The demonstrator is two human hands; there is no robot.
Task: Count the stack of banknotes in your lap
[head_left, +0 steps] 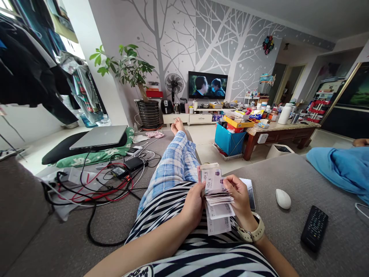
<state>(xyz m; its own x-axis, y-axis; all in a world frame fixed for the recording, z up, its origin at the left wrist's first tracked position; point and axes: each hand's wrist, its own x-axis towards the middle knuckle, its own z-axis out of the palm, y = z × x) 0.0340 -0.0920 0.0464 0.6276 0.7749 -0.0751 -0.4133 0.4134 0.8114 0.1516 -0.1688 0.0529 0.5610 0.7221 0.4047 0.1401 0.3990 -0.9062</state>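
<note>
A stack of banknotes, pale with purple print, lies over my lap between both hands. My left hand is closed on the left edge of the stack, its thumb on top. With bent fingers, my right hand pinches the right edge of the notes. Several notes fan out toward me, and two lower ones hang below the rest. A phone or tablet sits partly hidden behind my right hand. My right wrist wears a pale watch.
On the grey sofa to my right are a white mouse, a black remote and blue cloth. Tangled cables and a closed laptop lie left. Ahead are a cluttered coffee table, a blue box and a television.
</note>
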